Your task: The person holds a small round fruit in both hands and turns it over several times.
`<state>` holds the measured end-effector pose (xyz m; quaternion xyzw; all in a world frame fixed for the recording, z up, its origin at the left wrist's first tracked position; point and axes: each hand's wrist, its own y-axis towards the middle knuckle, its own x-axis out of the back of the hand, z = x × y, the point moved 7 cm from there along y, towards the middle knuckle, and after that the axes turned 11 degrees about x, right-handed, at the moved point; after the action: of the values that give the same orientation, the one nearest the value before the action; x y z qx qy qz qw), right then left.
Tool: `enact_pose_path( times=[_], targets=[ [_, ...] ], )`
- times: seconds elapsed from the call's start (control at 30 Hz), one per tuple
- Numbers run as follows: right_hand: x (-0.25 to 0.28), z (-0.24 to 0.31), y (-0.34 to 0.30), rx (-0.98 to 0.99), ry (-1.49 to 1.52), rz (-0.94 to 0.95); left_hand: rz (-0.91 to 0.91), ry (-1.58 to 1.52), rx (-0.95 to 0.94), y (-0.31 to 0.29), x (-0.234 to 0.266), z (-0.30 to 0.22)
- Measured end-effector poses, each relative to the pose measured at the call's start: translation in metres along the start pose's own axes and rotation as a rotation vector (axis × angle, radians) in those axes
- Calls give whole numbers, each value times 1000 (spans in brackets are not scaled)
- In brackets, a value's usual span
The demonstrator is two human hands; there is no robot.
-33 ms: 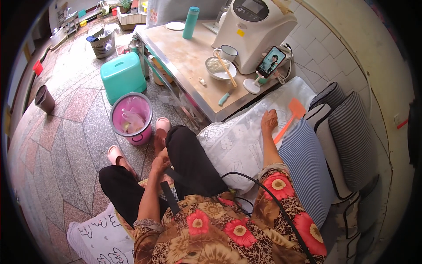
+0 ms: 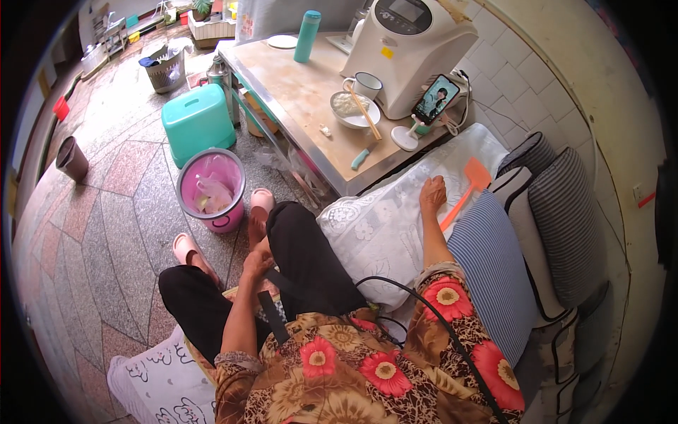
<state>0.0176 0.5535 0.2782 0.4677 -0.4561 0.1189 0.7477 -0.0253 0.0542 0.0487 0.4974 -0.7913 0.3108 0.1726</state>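
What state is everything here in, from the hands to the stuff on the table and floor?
Left hand, between the legs, grip unclear
Right hand, resting on the white lace cover
Orange swatter, lying, not held
Bowl, holding pale food
Chopsticks, laid across the bowl
Mug, upright, contents unclear
Phone, propped up, screen lit
Teal-handled knife, lying on the table
Bottle, upright, capped
Pink bin, open, bagged contents inside

The white lace cloth (image 2: 381,244), patterned with flowers and visibly wrinkled, lies spread out beside the tabletop (image 2: 296,78). The orange fly swatter (image 2: 477,175) lies at a slant on the cloth, its broad, squarish head at the far end and its thin, straight handle nearer.
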Motion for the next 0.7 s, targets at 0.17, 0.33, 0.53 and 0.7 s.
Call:
enact_pose_path(
  times=[0.17,0.33,0.53,0.7],
  targets=[
    [-1,-7,-2,-6,12,7,23,63,27,-2,1,-4],
    [-1,-3,-1,14,30,3,-18,53,42,-4,4,-3],
    [0,-8,-2,11,18,-5,30,142,66,0,-2,-1],
    [-5,-2,1,32,20,-23,-47,27,18,-5,5,-2]
  ],
)
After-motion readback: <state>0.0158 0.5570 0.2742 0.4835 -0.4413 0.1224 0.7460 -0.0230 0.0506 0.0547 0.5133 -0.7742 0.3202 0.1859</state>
